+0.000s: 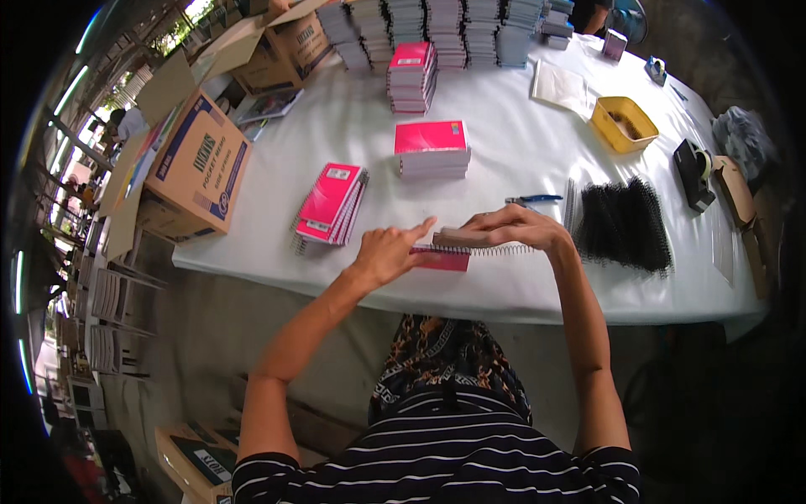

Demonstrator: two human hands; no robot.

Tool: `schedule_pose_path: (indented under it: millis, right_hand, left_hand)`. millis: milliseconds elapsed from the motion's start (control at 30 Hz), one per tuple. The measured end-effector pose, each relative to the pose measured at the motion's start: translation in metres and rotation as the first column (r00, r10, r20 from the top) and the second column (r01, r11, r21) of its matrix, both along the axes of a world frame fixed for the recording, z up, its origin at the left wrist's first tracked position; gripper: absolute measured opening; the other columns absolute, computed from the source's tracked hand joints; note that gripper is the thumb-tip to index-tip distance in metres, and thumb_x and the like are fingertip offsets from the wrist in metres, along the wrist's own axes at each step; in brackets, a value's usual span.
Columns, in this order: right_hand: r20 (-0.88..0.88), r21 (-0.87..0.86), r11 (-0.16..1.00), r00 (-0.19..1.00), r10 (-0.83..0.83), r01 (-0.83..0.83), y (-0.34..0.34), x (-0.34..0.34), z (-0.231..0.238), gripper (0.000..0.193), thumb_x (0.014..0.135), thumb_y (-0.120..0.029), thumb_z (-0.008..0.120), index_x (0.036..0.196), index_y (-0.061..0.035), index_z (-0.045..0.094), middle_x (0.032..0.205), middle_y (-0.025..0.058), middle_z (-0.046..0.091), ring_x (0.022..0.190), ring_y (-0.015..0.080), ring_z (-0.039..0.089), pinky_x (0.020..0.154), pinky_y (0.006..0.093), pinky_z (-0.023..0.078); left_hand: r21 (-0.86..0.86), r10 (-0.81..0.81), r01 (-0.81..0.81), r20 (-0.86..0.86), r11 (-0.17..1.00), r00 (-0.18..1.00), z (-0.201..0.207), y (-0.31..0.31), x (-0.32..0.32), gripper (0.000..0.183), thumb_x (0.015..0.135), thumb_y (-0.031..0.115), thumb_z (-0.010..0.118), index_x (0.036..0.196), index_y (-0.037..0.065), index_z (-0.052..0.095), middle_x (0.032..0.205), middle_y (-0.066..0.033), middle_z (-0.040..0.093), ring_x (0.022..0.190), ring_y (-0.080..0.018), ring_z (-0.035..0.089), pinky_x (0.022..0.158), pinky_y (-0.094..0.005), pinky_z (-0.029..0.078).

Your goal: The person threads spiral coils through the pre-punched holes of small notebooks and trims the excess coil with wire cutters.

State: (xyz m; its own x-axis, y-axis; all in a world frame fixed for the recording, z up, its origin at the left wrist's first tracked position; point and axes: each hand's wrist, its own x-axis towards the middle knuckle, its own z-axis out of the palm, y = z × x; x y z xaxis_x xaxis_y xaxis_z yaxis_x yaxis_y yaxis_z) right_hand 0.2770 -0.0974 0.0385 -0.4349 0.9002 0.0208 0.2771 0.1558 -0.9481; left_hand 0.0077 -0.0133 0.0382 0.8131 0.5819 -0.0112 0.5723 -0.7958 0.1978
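Note:
A small pink notebook (443,261) lies at the table's near edge in front of me. A dark spiral wire (512,249) runs along its far edge and sticks out well past it to the right. My left hand (388,254) grips the notebook's left end, thumb on the cover and index finger stretched out. In my right hand (522,228) is a flat brownish-grey block (463,238), held just over the coil; its material I cannot make out. Beyond my right hand lie blue-handled pliers (534,199).
Pink notebooks stand in stacks (432,149), (333,202) ahead and to the left. A heap of black spiral coils (623,223) lies right, near a yellow tub (623,124) and a tape dispenser (695,175). An open carton (197,168) stands left. Tall book stacks (445,34) line the back.

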Motion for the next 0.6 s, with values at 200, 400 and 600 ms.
schedule_pose_path:
  millis: [200,400,600]
  right_hand:
    - [0.037,-0.023,1.0,0.999,0.014,-0.013,0.009,-0.001,-0.006,0.059,0.082,-0.049,0.062,0.118,-0.0028,0.065,0.109,0.0147,0.067,0.094,0.0236,0.062,0.086,0.0353,0.046]
    - [-0.164,-0.024,0.999,0.985,-0.046,0.043,0.017,-0.003,-0.02,0.059,0.079,-0.053,0.065,0.116,-0.007,0.068,0.104,0.015,0.069,0.098,0.0262,0.061,0.089,0.0392,0.046]
    - [0.031,-0.045,0.993,0.994,-0.106,0.107,0.02,-0.026,0.01,0.057,0.078,-0.052,0.064,0.115,-0.0096,0.069,0.103,0.0149,0.069,0.101,0.0274,0.061,0.094,0.0426,0.042]
  left_hand:
    - [0.056,-0.022,0.012,0.172,0.998,0.985,-0.009,0.002,-0.004,0.076,0.075,0.05,0.073,0.142,0.03,0.042,0.077,-0.012,0.069,0.071,-0.0339,0.066,0.062,-0.0423,0.052]
    - [-0.189,0.068,0.0,0.354,0.982,0.933,-0.007,0.005,-0.002,0.093,0.07,0.041,0.08,0.147,0.023,0.032,0.118,-0.0181,0.063,0.101,-0.0324,0.065,0.083,-0.0422,0.054]
    - [-0.536,0.338,0.055,0.605,0.843,0.721,-0.038,0.006,-0.005,0.111,0.063,0.023,0.087,0.151,0.021,0.02,0.13,-0.0159,0.057,0.117,-0.0269,0.058,0.092,-0.0386,0.051]
